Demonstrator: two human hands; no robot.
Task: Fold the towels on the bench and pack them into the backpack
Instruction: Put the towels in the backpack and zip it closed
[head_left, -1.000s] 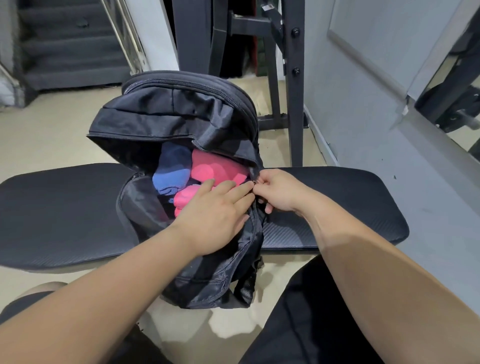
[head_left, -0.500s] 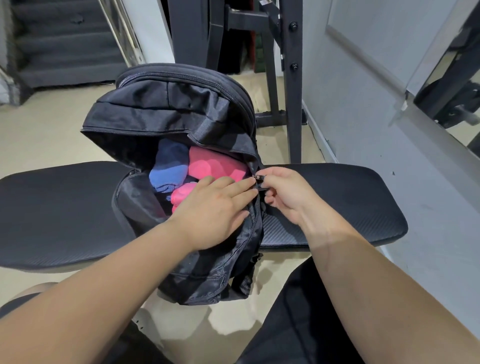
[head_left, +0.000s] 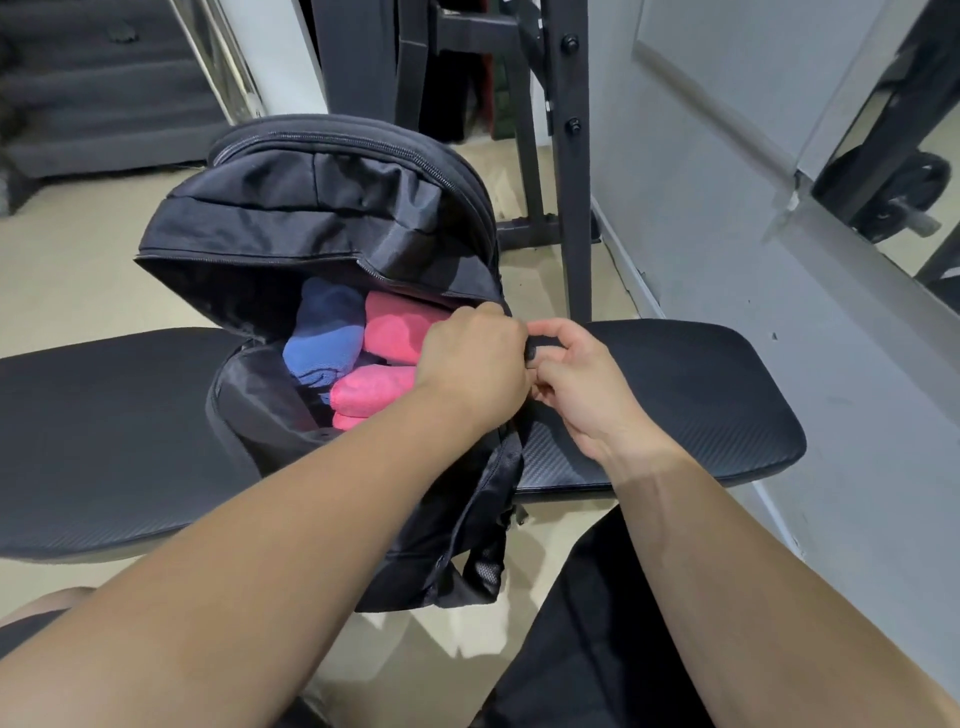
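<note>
While the backpack (head_left: 322, 208) is standing open on the bench (head_left: 104, 426) with its mouth gaping toward us, we are bringing both hands to the right end of the opening, seemingly to start zipping it shut. Three folded towels are sitting inside. A blue towel (head_left: 324, 338) is at the left, an upper pink towel (head_left: 395, 327) is beside it, and a lower pink towel (head_left: 374, 389) is in front, nearest the lip. That lower one is bulging up close to the zip line. We are judging it the likeliest to catch in the teeth if the slider is dragged across before the cloth is tucked down. The loose flap fabric is sagging over the opening too, and it could fold into the track. The bag's lower part is hanging over the bench's near edge, so a hard pull could be tipping it toward our lap.

Our left hand (head_left: 472, 364) is lying knuckles-up across the right corner of the opening, its fingers curling over the rim fabric and gripping it, with the fingertips hidden. Our right hand (head_left: 576, 384) is meeting it just beside, thumb and bent fingers pinching a small dark tab (head_left: 537, 345). We are taking the tab for the zip pull, though it is too small to be sure. Both forearms are reaching in from below, converging on that corner.
</note>
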